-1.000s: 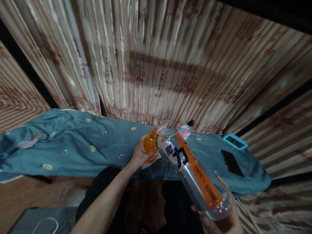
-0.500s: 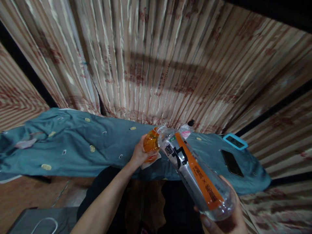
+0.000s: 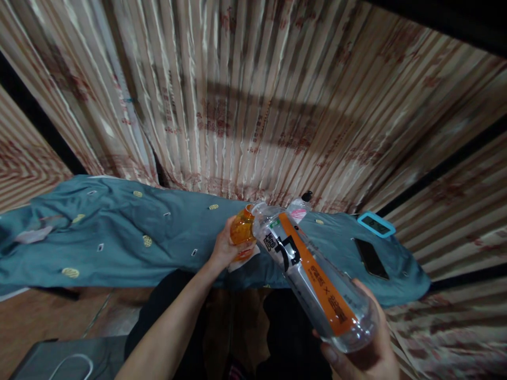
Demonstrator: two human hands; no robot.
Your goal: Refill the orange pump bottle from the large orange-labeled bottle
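My left hand (image 3: 224, 247) is wrapped round an orange bottle (image 3: 242, 227) over the cloth-covered table (image 3: 174, 227). Gripped near its base by my right hand (image 3: 368, 343) is a large clear plastic bottle (image 3: 312, 279) with an orange and black label. The large bottle tilts down to the left, and its neck meets the mouth of the orange bottle. Whether liquid passes between them I cannot make out. Under the orange bottle lies a white tissue (image 3: 246, 259), partly hidden by my hand.
Behind the bottles stands a clear pump bottle (image 3: 298, 209) with a black top. To the right are a blue-framed digital clock (image 3: 376, 225) and a dark phone (image 3: 371, 258). A pale tissue (image 3: 34, 235) lies far left. Striped curtains (image 3: 237, 105) hang behind the table.
The view has shifted slightly, so the things on the table sit a little further left. Both hands keep their hold, and the bottles stay neck to mouth.
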